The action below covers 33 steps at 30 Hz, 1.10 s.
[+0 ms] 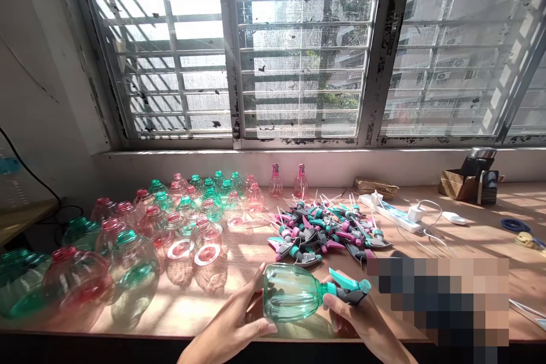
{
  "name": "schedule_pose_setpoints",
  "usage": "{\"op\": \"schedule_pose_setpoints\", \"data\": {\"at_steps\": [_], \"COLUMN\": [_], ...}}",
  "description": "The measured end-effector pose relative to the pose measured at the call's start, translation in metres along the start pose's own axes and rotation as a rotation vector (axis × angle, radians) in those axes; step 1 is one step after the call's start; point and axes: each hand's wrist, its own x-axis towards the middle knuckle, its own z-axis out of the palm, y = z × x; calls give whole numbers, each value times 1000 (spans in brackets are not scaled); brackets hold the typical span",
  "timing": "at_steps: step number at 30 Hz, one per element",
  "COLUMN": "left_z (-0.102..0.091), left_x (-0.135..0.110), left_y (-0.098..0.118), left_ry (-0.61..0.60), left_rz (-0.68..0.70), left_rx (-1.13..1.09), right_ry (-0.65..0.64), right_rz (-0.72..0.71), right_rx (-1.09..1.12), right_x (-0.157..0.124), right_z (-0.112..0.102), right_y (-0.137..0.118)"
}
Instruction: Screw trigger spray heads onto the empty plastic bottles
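A clear green spray bottle (292,293) lies sideways between my two hands, low over the table's front edge. My left hand (239,315) is closed around its base, thumb below and fingers above and behind. My right hand (356,315) pinches the teal collar of the spray head (350,289), which sits on the bottle's neck. This head has a teal trigger lever and a dark grey body; its nozzle points right. Just beyond lies a heap of loose spray heads (322,227) in pink, teal and grey, with white dip tubes sticking out.
Many open pink and green bottles, such as one green-necked bottle (133,259), crowd the table's left. Two pink bottles with heads (276,182) stand by the wall. Rightward are a power strip (394,216), a wicker basket (375,187), a brown box (458,186) and blue tape (515,225).
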Motion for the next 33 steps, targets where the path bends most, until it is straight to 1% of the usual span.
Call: {"op": "schedule_pose_setpoints", "data": {"at_steps": [5,9,12,14,18,22,25,29,31,33], "left_z": [1,5,3,1,1,4,5,4,3,2], "left_x": [0,0,-1,-1,-1,-1,0,0,0,0], "left_y": [7,9,4,1,2,8,9,6,6,7], "left_ry": [7,6,-15,-3,29,32,5,1,8,3], "left_rz": [-27,-6,12,6,-24,1,14,-25,-26,-23], "left_rx": [108,91,29,16,95,128,95,-53,-56,-9], "right_ry": [-10,-2,-10,-11,-9,-17,-14,-15,-10,-11], "right_rz": [-44,-39,-20,-6,-14,-20,-36,-27,-20,-19], "right_rx": [22,44,46,43,27,24,37,50,33,18], "right_x": [-3,-6,-6,-5,-6,-8,-7,-4,-4,-5], "right_z": [-1,0,2,2,2,2,2,3,2,2], "right_y": [3,-4,-7,-8,-10,-12,-11,-6,-5,-5]}}
